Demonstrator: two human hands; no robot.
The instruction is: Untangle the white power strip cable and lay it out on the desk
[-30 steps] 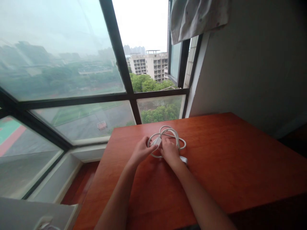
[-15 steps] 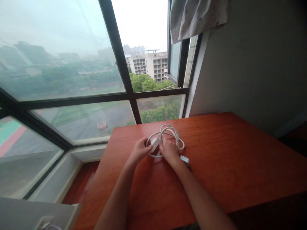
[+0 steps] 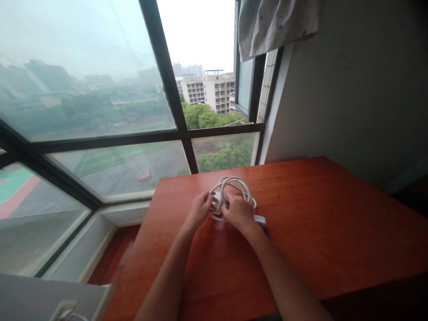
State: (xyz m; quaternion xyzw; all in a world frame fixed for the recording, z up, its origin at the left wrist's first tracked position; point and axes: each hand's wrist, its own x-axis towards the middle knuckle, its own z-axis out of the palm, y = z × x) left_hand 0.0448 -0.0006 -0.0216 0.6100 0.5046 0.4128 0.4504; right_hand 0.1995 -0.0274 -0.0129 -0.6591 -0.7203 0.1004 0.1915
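Observation:
A loosely coiled white cord (image 3: 246,191) lies on the wooden table (image 3: 317,214) in front of me. My left hand (image 3: 200,209) is closed at the left side of the coil, its fingers on a white block (image 3: 217,199) that looks like a plug or small socket end. My right hand (image 3: 239,213) is closed around part of the cord, with its thumb and fingers pinched near the block. A second white block (image 3: 260,220) rests on the table beside my right wrist, partly hidden by it.
Large dark-framed windows (image 3: 100,142) stand behind and left of the table, with one pane open at the back. A curtain (image 3: 277,26) hangs above, and a grey wall (image 3: 341,98) rises on the right. A low white ledge (image 3: 56,294) is at the lower left.
The white block has turned more upright and sits further behind my left fingers. The coil's loops have shifted slightly, and my right hand has moved a little along with them.

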